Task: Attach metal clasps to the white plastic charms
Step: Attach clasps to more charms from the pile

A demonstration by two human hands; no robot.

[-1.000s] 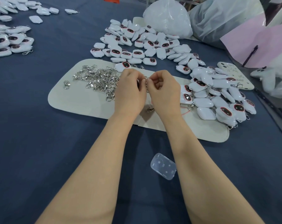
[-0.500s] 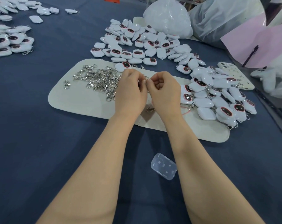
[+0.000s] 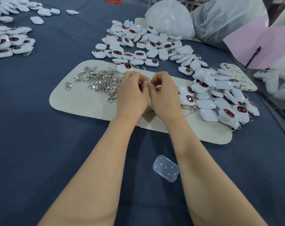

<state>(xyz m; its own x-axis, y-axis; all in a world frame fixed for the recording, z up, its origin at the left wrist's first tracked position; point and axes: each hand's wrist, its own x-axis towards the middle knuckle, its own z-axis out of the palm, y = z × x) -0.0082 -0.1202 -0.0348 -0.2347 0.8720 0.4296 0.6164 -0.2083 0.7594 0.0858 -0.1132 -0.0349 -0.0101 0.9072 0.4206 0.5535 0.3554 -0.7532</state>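
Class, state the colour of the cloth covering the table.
Dark blue cloth, seen best in the head view.

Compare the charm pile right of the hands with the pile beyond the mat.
The right pile shows metal clasps sticking out at its edges; the far pile shows few. The right pile overlaps the mat; the far pile lies mostly on the blue cloth. Both hold white, dark-faced charms.

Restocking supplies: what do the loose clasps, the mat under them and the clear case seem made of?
Clasps: polished silvery metal, bright glints. Mat: cream, matte, probably felt or leatherette; no shine. Case: translucent plastic; blue cloth shows through.
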